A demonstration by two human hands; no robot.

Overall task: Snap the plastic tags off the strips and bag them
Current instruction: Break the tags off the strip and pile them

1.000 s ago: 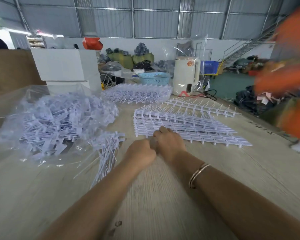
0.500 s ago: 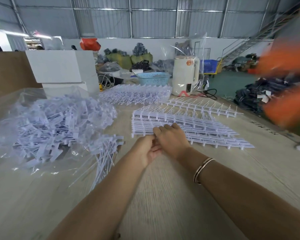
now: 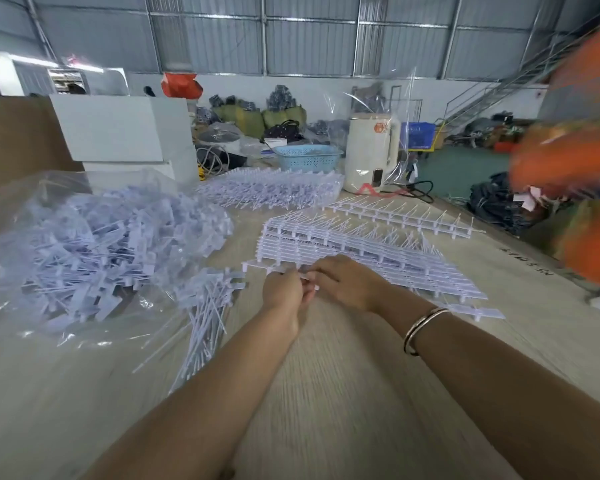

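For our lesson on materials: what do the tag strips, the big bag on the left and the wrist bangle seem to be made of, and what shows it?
Tag strips: matte white moulded plastic, thin identical ribs.
Bag: clear glossy film, probably polythene; the tags show through and its creases glint.
Bangle: likely polished metal, silvery with bright highlights.

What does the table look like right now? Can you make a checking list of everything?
Surface: pale wooden table.
Job's things: stack of tag strips; clear bag of loose tags; loose tags beside it.
Clutter: blue basket, white appliance, white boxes.
Hands: left hand and right hand pinch the nearest strip's edge together.
Cables: black cable by the appliance.
Surroundings: warehouse, metal stairs, blurred orange shape.
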